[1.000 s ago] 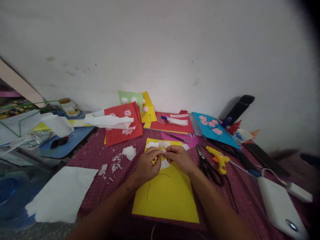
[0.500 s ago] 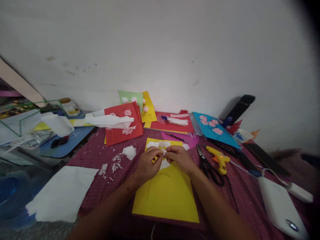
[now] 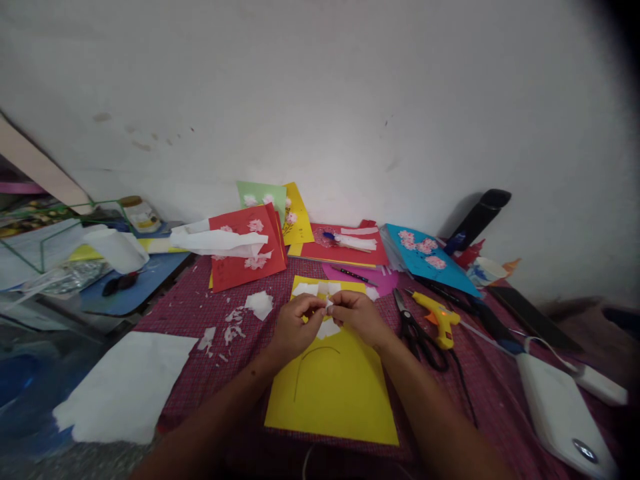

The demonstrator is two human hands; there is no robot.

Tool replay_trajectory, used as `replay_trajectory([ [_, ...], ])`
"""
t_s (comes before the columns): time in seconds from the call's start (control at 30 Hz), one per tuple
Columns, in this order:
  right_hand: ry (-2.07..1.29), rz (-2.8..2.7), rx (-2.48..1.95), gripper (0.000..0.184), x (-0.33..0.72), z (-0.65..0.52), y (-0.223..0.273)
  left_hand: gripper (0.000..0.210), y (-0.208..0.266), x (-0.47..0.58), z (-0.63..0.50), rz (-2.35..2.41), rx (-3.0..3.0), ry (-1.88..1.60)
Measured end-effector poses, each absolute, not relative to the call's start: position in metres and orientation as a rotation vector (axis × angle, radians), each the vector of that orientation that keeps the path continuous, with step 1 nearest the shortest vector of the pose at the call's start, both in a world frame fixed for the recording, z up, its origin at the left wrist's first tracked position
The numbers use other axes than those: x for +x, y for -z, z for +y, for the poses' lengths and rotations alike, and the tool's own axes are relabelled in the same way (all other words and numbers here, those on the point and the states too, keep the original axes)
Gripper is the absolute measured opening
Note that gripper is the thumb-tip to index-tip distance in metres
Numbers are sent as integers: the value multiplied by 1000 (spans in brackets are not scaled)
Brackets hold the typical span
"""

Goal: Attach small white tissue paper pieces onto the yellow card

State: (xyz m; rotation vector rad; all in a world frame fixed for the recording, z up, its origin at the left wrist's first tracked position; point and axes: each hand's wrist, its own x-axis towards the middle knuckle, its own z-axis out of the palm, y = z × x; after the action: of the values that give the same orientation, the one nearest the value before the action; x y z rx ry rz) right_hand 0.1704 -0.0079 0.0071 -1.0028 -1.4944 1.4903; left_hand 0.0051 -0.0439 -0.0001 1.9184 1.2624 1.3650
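Over the upper part of a yellow sheet of paper (image 3: 345, 393), my left hand (image 3: 299, 325) and my right hand (image 3: 361, 319) meet fingertip to fingertip. Both pinch a small piece of white tissue paper (image 3: 329, 303), mostly hidden by the fingers. Other white tissue pieces (image 3: 328, 329) lie on the yellow sheet below and behind my hands. A thin curved dark line is drawn on that sheet. Left of my left hand, a torn tissue piece (image 3: 259, 305) and small scraps (image 3: 234, 328) rest on the checked tablecloth (image 3: 200, 373).
Black scissors (image 3: 417, 333) and a yellow glue gun (image 3: 439, 319) lie to the right, near a white box-like device (image 3: 563, 407). Red cards (image 3: 245, 267) and a blue card (image 3: 450, 273) with pink paper flowers stand behind. A large white sheet (image 3: 130, 380) hangs at the left edge.
My fingers have shifted slightly around the small tissue piece, with the right hand's fingertips a little changed in position. Everything else stays where it was.
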Motion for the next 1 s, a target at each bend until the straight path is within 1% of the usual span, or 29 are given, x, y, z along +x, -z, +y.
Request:
replay_trajectory([
  [0.17,-1522,-1534,-957,9,172,-9,-10,9,3,5,-41,1249,1848,-1363],
  [0.33,-1531,-1540,-963,27,173,-10,-14,8,1,5,-43,1222,1864,-1360],
  [0.4,-1545,-1530,-969,29,174,-10,-13,8,0,5,-43,1214,1876,-1359],
  [0.67,-1558,-1523,-940,25,174,-9,-12,9,-1,4,-43,1197,1887,-1371],
  [0.87,-1581,-1513,-896,30,175,-8,-11,8,0,4,-43,1182,1883,-1361],
  [1.0,-1584,-1505,-897,30,175,-8,-11,8,-1,4,-43,1183,1891,-1366],
])
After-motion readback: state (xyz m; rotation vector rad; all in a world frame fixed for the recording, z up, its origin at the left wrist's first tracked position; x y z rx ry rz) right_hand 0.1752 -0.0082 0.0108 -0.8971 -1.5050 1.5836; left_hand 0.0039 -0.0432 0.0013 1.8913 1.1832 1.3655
